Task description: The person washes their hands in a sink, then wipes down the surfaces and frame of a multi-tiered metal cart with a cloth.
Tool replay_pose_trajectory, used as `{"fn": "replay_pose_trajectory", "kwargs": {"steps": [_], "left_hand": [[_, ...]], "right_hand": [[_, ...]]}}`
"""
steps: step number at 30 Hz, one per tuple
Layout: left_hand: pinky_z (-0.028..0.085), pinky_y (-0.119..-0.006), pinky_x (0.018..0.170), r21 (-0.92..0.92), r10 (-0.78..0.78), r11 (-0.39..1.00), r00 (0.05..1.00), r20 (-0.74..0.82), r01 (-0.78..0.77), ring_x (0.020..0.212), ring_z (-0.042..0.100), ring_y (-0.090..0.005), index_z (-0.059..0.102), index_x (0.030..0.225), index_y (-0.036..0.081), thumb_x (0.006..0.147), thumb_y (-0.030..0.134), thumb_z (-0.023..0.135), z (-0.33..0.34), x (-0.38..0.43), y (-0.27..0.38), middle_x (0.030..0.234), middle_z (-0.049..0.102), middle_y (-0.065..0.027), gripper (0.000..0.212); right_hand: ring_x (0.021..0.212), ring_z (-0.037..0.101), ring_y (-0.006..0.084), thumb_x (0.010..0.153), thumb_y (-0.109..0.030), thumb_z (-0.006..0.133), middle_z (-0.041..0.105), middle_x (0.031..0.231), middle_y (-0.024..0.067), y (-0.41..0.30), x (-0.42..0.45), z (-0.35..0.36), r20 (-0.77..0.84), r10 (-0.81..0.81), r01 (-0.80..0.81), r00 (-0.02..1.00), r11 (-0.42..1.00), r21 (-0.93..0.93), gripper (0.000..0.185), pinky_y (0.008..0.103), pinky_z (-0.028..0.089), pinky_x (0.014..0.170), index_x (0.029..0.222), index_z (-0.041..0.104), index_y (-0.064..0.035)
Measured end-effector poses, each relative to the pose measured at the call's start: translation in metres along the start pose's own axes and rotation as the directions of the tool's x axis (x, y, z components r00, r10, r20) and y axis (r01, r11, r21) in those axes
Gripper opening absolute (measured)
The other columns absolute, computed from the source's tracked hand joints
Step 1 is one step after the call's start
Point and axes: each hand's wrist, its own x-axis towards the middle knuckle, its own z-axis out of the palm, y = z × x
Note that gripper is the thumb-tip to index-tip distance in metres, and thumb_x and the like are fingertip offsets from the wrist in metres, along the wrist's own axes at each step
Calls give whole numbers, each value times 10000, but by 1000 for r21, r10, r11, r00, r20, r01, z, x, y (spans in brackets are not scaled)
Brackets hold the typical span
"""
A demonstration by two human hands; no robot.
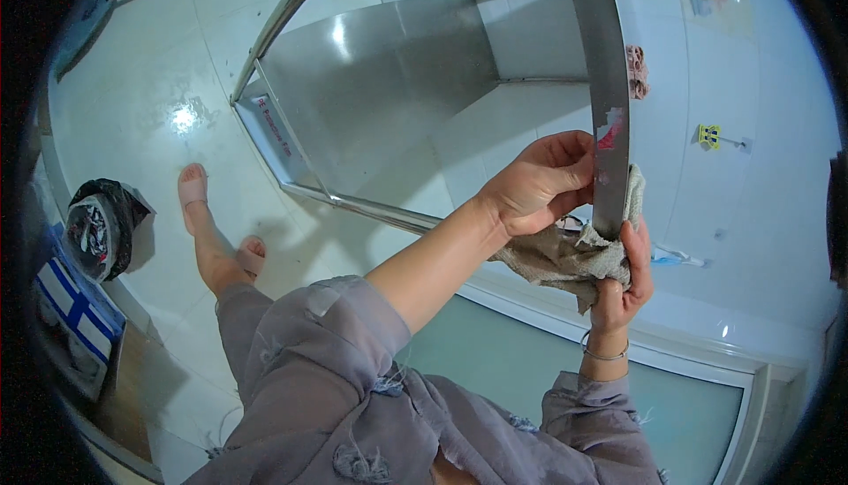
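Observation:
A flat brushed-metal bar point(608, 67) of a steel frame stands before me, with a torn red and white sticker remnant point(608, 130) on its face. My left hand point(546, 180) is curled at the bar's left edge, beside the remnant; its fingertips are partly hidden by the bar. My right hand point(624, 279), a bangle at the wrist, grips a crumpled grey-beige cloth point(563, 260) around the bar's lower end. Part of the cloth runs up along the bar's right side. The frame's large metal panel point(377, 61) lies beyond my left hand.
A round metal tube point(391, 213) runs low from the frame's far corner toward me. On the tiled floor at left stands a bin with a black bag point(99, 230), near my slippered feet point(193, 197). Hooks point(709, 137) are on the right wall. A framed frosted panel point(517, 359) lies below my arms.

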Motion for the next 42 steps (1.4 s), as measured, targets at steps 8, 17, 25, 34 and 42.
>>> {"fn": "replay_pose_trajectory", "kwargs": {"steps": [8,17,25,34,42], "left_hand": [[441,-296,743,21,51,998,998,-27,-51,805,527,-131,508,939,46,867,113,466,9,-6,-3,891,554,-25,108],[443,-316,821,201,66,978,998,-23,-60,902,543,-167,546,1017,-5,835,33,494,-4,-20,-8,992,570,-83,193],[456,-256,711,502,198,859,969,-147,-99,764,553,-126,554,933,-43,810,-21,493,13,-19,-4,852,589,-67,139],[442,-239,680,800,337,589,935,-109,-119,746,538,-111,541,943,-63,799,-47,455,30,-23,2,833,581,-56,169],[434,-246,719,825,336,562,928,-159,-62,779,523,-92,551,908,-48,788,-57,450,27,-15,-6,857,571,-48,157]], "right_hand": [[1133,400,362,546,-8,398,456,1167,243,-1,6,-2,24,-65,66,998,996,-63,494,430,254,970,1014,546,50],[1112,422,357,548,-23,413,474,1160,216,0,11,1,11,-134,134,991,990,-34,485,414,283,954,1010,552,32],[1098,436,356,545,-33,429,491,1135,214,-4,14,0,16,-165,165,986,985,-54,482,411,298,945,1007,554,29],[1087,450,345,547,-34,422,498,1127,200,-5,15,0,-8,-177,176,984,982,-67,482,405,311,935,1006,561,13],[1094,443,337,549,-28,411,487,1147,199,-5,14,0,-3,-150,150,989,986,-76,503,395,297,947,1031,552,7]]}}
